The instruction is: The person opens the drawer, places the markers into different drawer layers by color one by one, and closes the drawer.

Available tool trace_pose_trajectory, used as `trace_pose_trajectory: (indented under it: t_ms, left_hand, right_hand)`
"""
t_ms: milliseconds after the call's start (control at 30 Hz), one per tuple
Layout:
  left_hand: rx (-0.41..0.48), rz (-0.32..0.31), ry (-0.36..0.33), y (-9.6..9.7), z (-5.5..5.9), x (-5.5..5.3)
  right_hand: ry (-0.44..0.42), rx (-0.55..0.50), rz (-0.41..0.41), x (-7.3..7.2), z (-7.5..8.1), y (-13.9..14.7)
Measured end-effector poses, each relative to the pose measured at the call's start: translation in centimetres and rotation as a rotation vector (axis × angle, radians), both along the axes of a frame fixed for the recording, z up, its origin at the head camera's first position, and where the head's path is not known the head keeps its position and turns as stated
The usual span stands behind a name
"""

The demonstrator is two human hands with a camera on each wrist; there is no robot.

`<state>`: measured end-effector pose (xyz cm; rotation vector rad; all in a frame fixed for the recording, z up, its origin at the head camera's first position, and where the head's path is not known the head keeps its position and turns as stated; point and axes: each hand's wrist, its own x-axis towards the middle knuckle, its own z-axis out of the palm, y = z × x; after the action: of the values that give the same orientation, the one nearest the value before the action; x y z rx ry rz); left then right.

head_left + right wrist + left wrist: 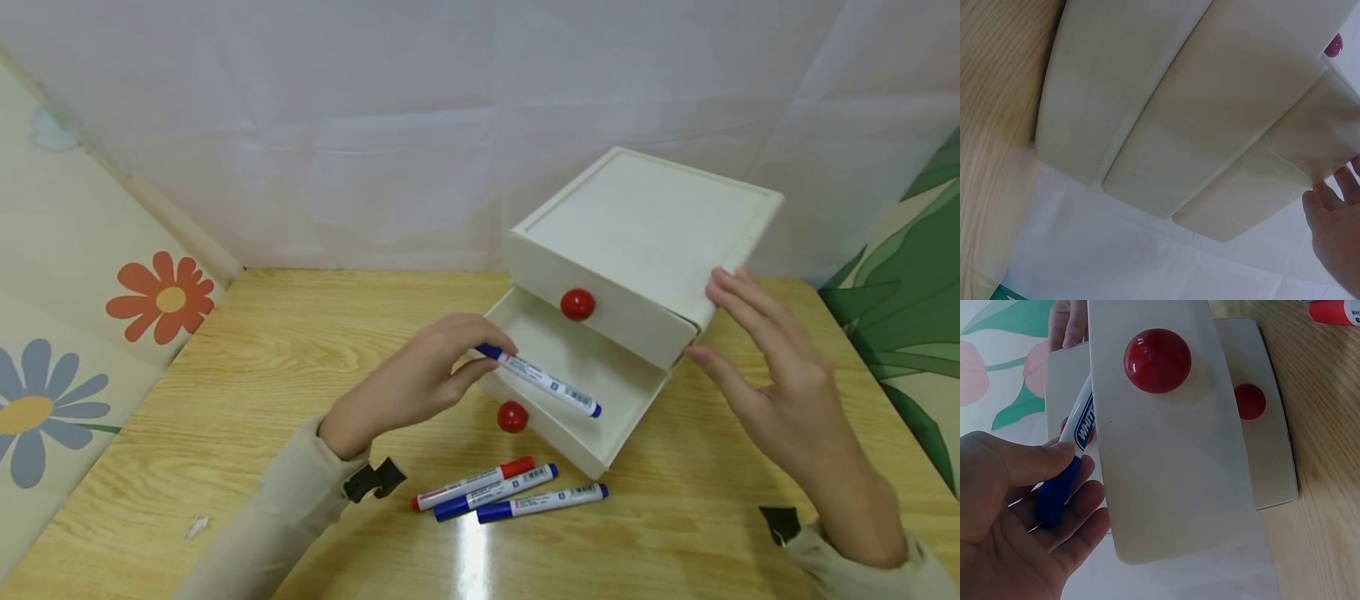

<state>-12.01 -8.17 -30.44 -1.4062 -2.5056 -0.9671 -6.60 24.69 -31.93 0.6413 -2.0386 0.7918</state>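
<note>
My left hand (420, 375) pinches a blue whiteboard marker (555, 386) by its capped end, thumb on one side and fingers on the other. The marker slants over the pulled-out drawer (633, 379) of a white drawer unit (652, 225). In the left wrist view that drawer's front has a red knob (1157, 360) and stands out past the drawers on both sides of it. My right hand (787, 400) touches the unit's right top edge with extended fingers, thumb near the front corner. The right wrist view shows its fingertips (1313, 200) against the unit's edge.
A red marker (465, 487) and two blue markers (495, 493) lie on the wooden table (337, 333) in front of the unit. A small white scrap (197, 527) lies at the left. A white cloth (375, 167) hangs behind, with flower-printed panels at the sides.
</note>
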Motion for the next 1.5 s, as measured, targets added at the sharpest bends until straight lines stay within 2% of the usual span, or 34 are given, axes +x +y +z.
trace_pose_trajectory:
  t_ms: [367,500,1000,1233,1500]
  left_hand:
    - [-0.161,0.006,-0.034,1.5,0.7,-0.2]
    - [-0.200,0.004,-0.036,1.9,0.7,-0.4]
    - [-0.274,-0.023,-0.099,2.5,0.7,-1.3]
    - [-0.283,-0.060,-0.161,2.6,0.8,-1.8]
    - [-0.293,-0.049,-0.239,2.4,0.7,-2.4]
  right_hand:
    - [0.011,-0.002,0.001,-0.1,0.0,-0.1]
    - [0.020,-0.007,0.007,-0.1,0.0,-0.1]
    - [0.019,-0.006,0.007,0.0,0.1,-0.2]
    - [0.019,-0.001,0.004,0.0,-0.1,-0.1]
    - [0.020,0.002,0.010,-0.1,-0.1,-0.1]
